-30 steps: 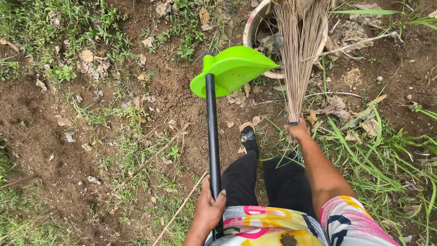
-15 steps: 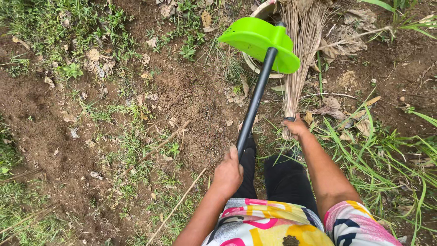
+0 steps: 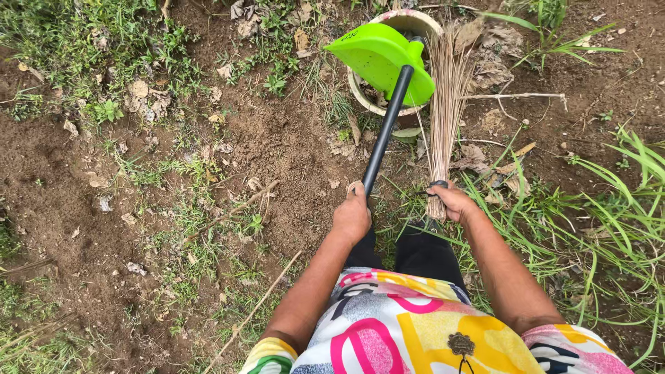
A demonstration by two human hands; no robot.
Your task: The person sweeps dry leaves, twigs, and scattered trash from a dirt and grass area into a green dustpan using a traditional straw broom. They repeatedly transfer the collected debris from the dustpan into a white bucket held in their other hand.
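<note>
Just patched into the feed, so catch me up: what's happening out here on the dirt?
A person stands on bare, weedy ground, seen from above. The left hand grips the black handle of a bright green dustpan, which is tipped over a round pale container holding dry leaves. The right hand holds a bundled stick broom by its bound end, bristles pointing toward the container. Dry leaves and grass lie around.

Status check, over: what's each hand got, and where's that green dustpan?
Left hand gripping dustpan pole. Right hand gripping stick broom. Green dustpan tipped over bucket. Nothing in between.
</note>
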